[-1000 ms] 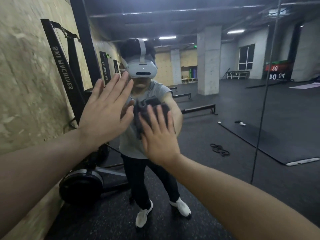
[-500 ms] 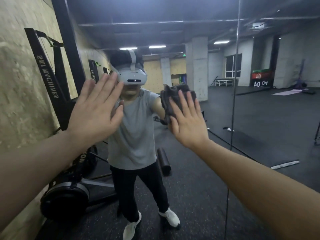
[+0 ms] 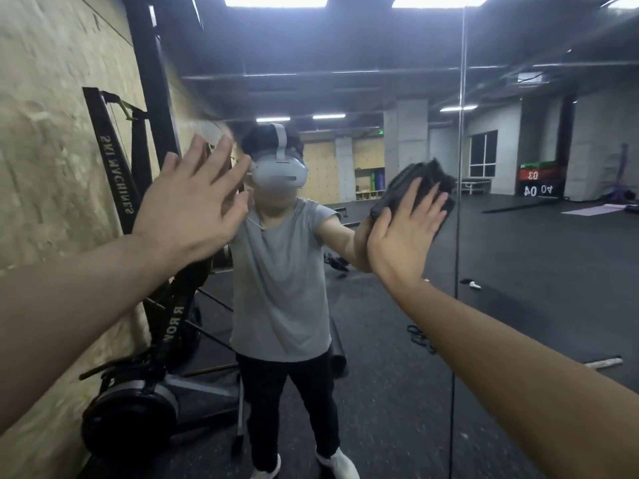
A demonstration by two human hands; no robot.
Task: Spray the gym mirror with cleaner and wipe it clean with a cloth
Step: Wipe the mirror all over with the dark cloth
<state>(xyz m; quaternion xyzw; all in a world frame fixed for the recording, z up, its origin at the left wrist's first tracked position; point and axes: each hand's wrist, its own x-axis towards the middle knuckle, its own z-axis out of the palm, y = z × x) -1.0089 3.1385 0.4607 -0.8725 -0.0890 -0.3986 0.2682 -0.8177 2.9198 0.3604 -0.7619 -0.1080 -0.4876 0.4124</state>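
Note:
The gym mirror fills most of the head view, and a person with a headset is reflected in it. My right hand presses a dark folded cloth flat against the glass with straight fingers, just left of a vertical mirror seam. My left hand is raised flat with spread fingers at the mirror's left part; it holds nothing. No spray bottle is in sight.
A rough chipboard wall runs along the left. A black ski machine stands against it, close to the mirror's black left frame. Black rubber floor, concrete pillars and mats show in the reflection.
My right hand has slid the cloth rightward and upward across the glass, toward the seam. My view has tilted up. My left hand stays raised flat on the left.

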